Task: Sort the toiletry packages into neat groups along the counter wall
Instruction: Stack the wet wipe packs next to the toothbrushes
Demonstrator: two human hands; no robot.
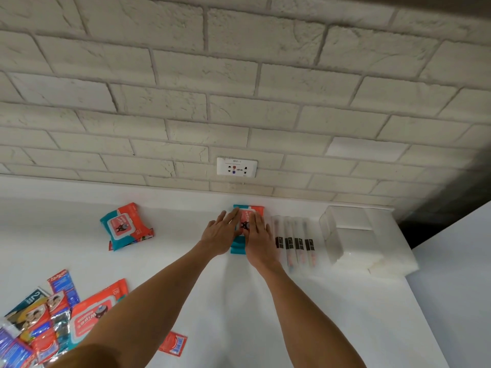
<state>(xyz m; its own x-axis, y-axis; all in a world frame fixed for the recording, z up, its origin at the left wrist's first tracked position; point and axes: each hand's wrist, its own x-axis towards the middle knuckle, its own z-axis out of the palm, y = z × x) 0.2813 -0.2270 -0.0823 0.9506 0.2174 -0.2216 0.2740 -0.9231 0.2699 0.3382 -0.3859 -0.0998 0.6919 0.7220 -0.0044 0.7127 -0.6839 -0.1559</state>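
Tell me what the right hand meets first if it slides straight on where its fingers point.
The right hand lies flat on the wipes pack. Straight on, it would probably meet the brick wall just behind the pack, under the socket; depth is unclear.

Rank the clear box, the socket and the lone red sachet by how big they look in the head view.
1. Clear box
2. Socket and sachet: about alike, sachet nearer the camera, so unranked.
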